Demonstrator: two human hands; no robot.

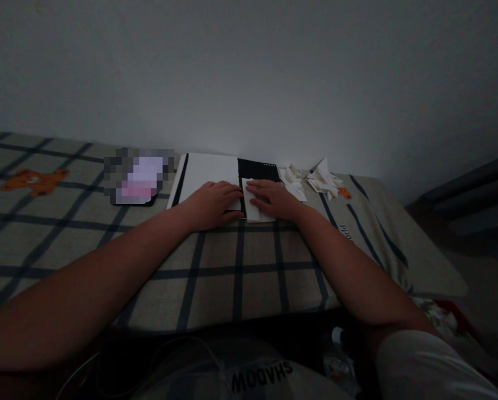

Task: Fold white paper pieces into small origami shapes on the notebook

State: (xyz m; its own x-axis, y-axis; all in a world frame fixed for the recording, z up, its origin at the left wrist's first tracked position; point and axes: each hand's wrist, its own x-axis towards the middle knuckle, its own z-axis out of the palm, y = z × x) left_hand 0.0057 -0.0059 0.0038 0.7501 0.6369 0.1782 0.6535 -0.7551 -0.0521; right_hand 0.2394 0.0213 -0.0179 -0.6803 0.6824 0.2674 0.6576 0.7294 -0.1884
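An open notebook (209, 175) lies near the wall, with a white page on its left and a black cover on its right. My left hand (213, 205) rests across the white page, fingers stretched out, their tips close to the left edge of a folded piece of white paper (252, 210). That paper sits over the black part of the notebook. On top of it lies my right hand (273, 200), fingers spread and flat, covering its upper right part. Just right of the notebook are torn paper scraps (292, 180) and a pointed folded paper shape (321, 176).
A checked cloth (215, 261) covers the table against a plain wall (240, 72). Left of the notebook lies a phone (140, 180) with a lit, blurred screen. Below the table edge are a clear plastic bottle (339, 361) and a red container (451, 316) with paper in it.
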